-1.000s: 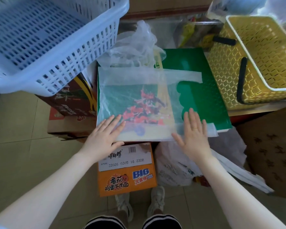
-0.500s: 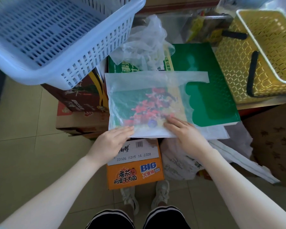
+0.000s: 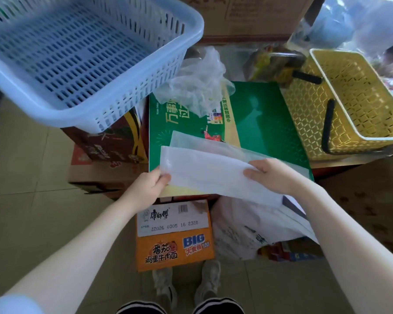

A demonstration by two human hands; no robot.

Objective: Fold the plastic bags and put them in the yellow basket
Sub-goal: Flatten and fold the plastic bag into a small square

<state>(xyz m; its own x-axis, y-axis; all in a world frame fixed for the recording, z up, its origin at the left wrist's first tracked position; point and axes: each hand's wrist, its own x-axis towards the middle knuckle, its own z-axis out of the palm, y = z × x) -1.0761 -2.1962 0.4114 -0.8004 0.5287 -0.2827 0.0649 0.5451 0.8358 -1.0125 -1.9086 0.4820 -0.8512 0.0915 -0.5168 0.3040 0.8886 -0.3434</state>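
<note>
The left hand (image 3: pixel 149 189) pinches the near left corner of the translucent white plastic bag (image 3: pixel 210 172), thumb on top and the other fingers curled beneath. The right hand (image 3: pixel 273 175) grips the bag's right end the same way, thumb over the film. The bag is lifted partly off the green carton (image 3: pixel 270 123), its near edge turned over towards the far edge in a half-made fold, with a lower layer showing along the far side.

The film looks thin and slippery, so the layers may well slide out of line as the fold is laid down, or trapped air may puff it open. A loose pinch could let one corner drop off the carton's near edge.

The yellow basket (image 3: pixel 309 114), to the right with black handles, shows no bags inside what is visible. The pale blue basket (image 3: pixel 127 105), up left, also looks empty. A crumpled clear bag (image 3: pixel 197 85) lies on the carton's far end.
</note>
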